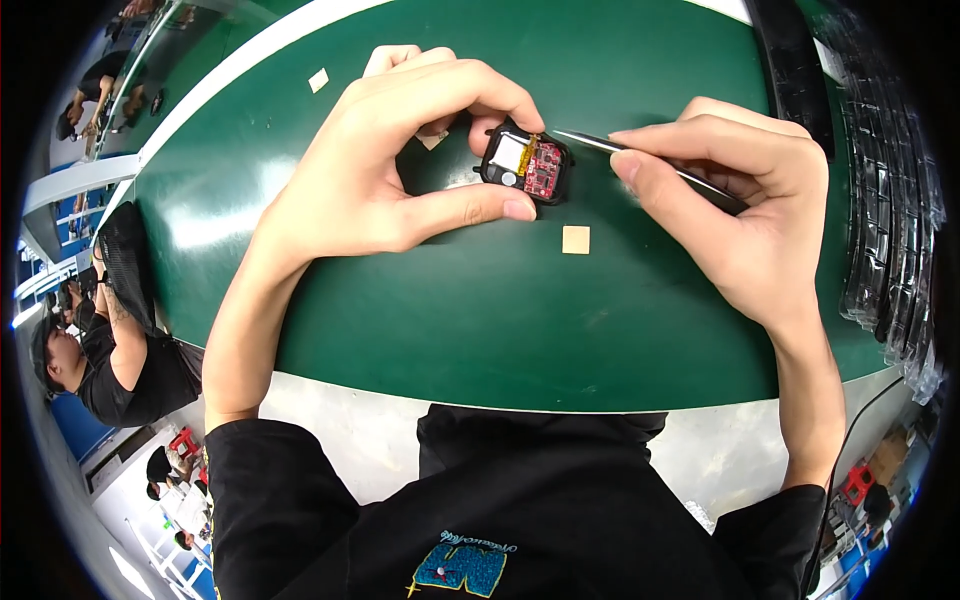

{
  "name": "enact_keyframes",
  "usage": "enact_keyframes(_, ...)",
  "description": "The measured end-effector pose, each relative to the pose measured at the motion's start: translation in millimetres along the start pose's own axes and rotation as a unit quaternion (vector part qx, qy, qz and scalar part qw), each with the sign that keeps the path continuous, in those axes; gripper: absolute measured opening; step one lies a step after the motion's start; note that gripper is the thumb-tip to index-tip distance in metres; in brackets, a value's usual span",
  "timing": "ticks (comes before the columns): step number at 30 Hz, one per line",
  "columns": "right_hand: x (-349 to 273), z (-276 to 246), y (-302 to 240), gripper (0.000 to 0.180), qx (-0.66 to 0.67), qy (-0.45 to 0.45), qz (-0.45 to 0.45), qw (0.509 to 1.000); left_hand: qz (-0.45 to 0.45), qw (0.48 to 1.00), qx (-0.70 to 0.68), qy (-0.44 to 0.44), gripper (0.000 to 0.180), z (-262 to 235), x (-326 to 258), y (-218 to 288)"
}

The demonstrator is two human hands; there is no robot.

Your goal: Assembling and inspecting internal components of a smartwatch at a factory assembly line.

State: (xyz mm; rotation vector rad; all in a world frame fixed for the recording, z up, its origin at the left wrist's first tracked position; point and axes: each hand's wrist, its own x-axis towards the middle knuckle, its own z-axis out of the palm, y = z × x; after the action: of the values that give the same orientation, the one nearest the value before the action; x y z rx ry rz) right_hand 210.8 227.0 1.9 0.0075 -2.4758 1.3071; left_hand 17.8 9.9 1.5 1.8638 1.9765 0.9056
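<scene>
Between the thumb and fingers of my left hand (pixel 385 165) is a small black device casing (pixel 560 188), its open side facing up. Inside it sit a red circuit board (pixel 543 170), a silvery-white block (pixel 508 153) and a strip of yellow tape (pixel 526 158). My right hand (pixel 735 180) pinches a pair of slim metal tweezers (pixel 590 141). Their tip points left and lies close to the casing's right edge; whether it touches cannot be made out. Just below the casing, a small beige square (pixel 576 240) lies flat on the table.
The green tabletop (pixel 480 330) bears another beige square (pixel 318 80) at the far left and one (pixel 432 140) partly behind my left hand. Stacked clear plastic trays (pixel 885 200) line the right side, beside a black bar-shaped object (pixel 790 70). Another person (pixel 140 350) sits at the left.
</scene>
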Motion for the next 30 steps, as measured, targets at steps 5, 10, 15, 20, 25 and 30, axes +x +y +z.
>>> enact_keyframes(5,5.0,1.8,5.4,0.015,0.113,0.052,0.057,0.991,-0.001,0.999,0.034,0.015,0.057,0.7,2.0,4.3)
enact_keyframes(10,11.0,-10.1,9.8,0.007,0.092,0.092,0.033,0.991,0.010,0.998,0.050,0.023,0.053,-0.7,16.8,11.6)
enact_keyframes(15,12.5,-7.4,11.7,0.016,0.145,0.098,0.045,0.984,-0.038,0.994,0.041,0.090,0.052,-7.6,8.4,14.7)
enact_keyframes(20,5.6,0.0,12.5,0.017,0.137,0.082,0.009,0.987,-0.091,0.970,-0.107,0.197,0.046,-9.5,28.9,18.2)
enact_keyframes(25,1.1,-0.5,10.1,0.016,0.164,0.073,0.011,0.984,0.124,0.977,-0.117,0.131,0.047,-6.8,163.7,107.3)
enact_keyframes(30,3.7,-5.6,16.1,0.017,0.141,0.088,-0.006,0.986,0.268,0.959,-0.088,0.008,0.046,33.7,310.9,184.6)
